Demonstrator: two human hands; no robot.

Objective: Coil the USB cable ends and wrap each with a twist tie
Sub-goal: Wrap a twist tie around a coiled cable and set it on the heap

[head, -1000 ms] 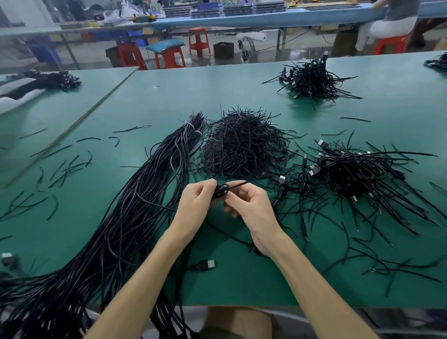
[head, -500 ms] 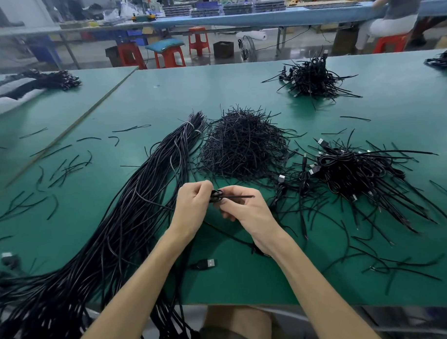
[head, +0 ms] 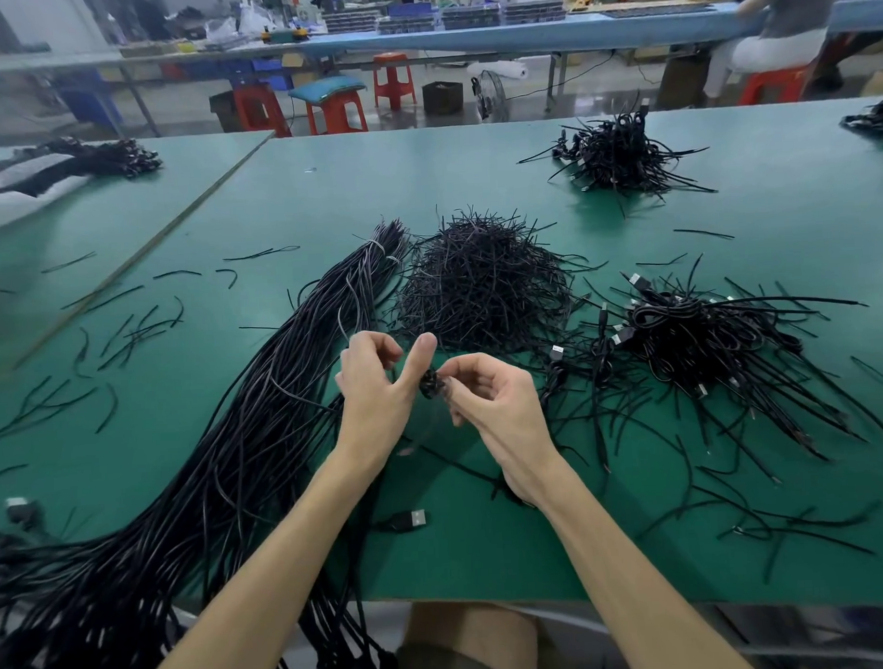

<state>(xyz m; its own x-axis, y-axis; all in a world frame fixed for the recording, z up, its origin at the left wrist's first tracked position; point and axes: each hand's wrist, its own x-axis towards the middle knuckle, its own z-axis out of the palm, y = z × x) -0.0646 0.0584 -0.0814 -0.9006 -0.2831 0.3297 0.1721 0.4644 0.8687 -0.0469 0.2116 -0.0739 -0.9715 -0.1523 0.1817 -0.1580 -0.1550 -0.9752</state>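
The right hand [head: 502, 407] pinches the coiled cable end [head: 432, 384] over the bench [head: 324, 188], towards its near edge, against the left hand [head: 376, 391] and its raised thumb. Whether those curled fingers hold a tie, I cannot tell. A slackened pinch would likely let the coil spring open, and the trailing cable could snag the cable bundle [head: 243, 441] alongside.

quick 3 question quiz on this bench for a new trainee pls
1. True or false: the tie pile lies left of the long cable bundle.
2. The loose plug lies: A on bare table; B on the tie pile; C on the cable bundle.
3. Fill in: the right hand pinches a small ____.
Key: 1 false; 2 A; 3 coil.
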